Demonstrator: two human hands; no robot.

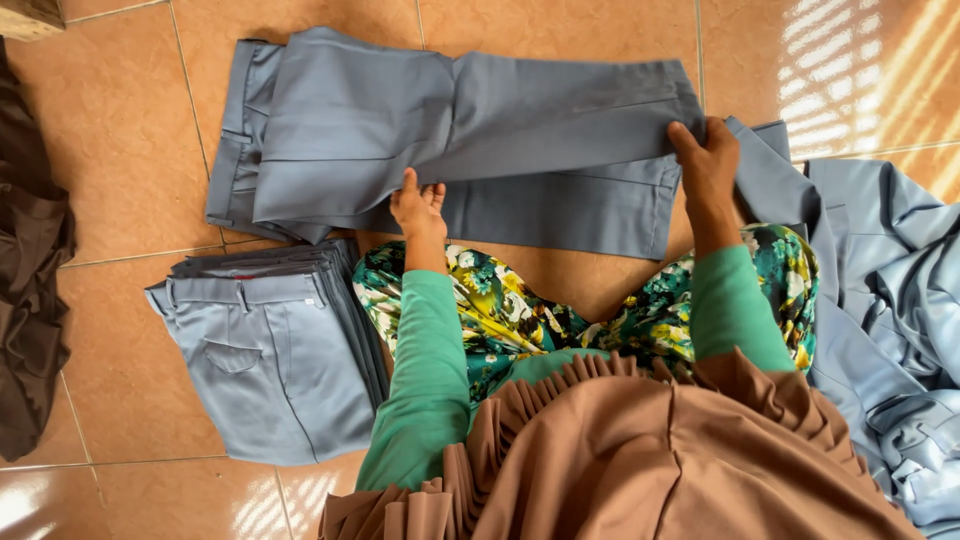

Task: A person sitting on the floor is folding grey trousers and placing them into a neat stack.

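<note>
A pair of grey-blue trousers (470, 130) lies spread on the tiled floor in front of me, its legs folded over toward the waistband. My left hand (418, 208) pinches the lower edge of the folded leg near the middle. My right hand (706, 160) grips the fold at the right end of the trousers. Both arms wear green sleeves.
A neat stack of folded grey-blue trousers (270, 350) sits at my left. A heap of unfolded grey-blue garments (890, 300) lies at the right. Dark brown cloth (30, 260) lies along the left edge. My knees in floral fabric (520, 310) are below the trousers.
</note>
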